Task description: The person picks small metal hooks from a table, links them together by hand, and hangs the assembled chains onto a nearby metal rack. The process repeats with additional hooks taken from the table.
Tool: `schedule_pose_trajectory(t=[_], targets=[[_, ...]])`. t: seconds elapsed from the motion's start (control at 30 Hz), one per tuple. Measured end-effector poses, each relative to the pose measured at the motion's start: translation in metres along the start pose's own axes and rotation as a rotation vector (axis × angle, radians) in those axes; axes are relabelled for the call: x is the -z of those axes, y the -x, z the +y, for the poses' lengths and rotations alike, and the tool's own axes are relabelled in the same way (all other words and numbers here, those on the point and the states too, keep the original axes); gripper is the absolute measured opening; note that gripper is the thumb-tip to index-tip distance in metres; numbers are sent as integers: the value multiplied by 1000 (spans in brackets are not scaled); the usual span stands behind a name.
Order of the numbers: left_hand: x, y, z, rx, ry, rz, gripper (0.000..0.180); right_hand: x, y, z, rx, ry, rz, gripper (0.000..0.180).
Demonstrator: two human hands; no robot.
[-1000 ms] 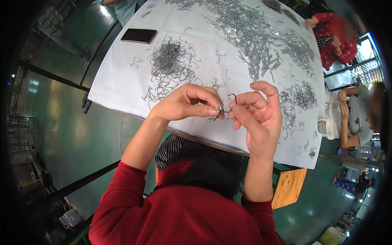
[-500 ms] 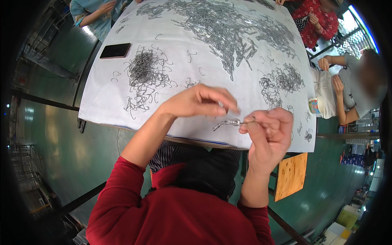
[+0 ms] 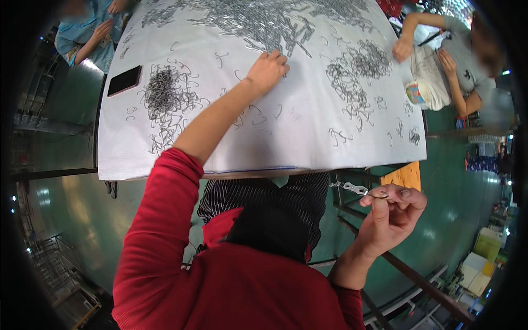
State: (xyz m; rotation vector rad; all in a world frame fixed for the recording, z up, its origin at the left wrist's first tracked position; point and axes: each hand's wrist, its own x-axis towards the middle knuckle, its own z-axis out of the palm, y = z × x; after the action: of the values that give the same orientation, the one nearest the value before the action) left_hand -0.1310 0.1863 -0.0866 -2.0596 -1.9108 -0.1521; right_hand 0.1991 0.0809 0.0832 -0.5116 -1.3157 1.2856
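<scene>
My left hand (image 3: 268, 69) reaches far across the white table (image 3: 308, 137), fingers bent down onto the near edge of the big heap of grey wire hooks (image 3: 258, 22). Whether it grips a hook I cannot tell. My right hand (image 3: 391, 212) is drawn back off the table's right front corner, over the green floor. It pinches a small assembled metal clip (image 3: 352, 188) between thumb and forefinger, the clip sticking out to the left.
Smaller hook piles lie at the left (image 3: 168, 93) and right (image 3: 357, 69) of the table. A black phone (image 3: 124, 80) lies at the left edge. Other people work at the far left (image 3: 82, 33) and right (image 3: 467, 66). A white bag (image 3: 429, 88) sits at the right edge.
My hands have parted. The left went from the clip out to the far heap. The right pulled back off the table with the clip. My head turned right.
</scene>
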Motion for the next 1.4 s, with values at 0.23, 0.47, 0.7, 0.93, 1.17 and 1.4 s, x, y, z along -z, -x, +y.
schedule_pose_trajectory(t=[0.23, 0.47, 0.7, 0.93, 1.17, 1.4], targets=[[19, 15, -5, -61, 140, 54, 10, 20, 54, 29, -66, 15, 52, 37], [119, 80, 87, 532, 1406, -124, 10, 29, 97, 83, 4, 123, 22, 38], [170, 113, 154, 553, 1681, -1, 15, 23, 100, 100, 102, 291, -14, 31], [180, 125, 160, 442, 1550, 105, 15, 23, 101, 104, 159, 456, -59, 29], [168, 147, 155, 344, 1474, 117, 11, 31, 102, 113, 42, 418, -131, 28], [136, 182, 150, 372, 1348, 129, 13, -18, 9, 150, -76, 612, -469, 8]])
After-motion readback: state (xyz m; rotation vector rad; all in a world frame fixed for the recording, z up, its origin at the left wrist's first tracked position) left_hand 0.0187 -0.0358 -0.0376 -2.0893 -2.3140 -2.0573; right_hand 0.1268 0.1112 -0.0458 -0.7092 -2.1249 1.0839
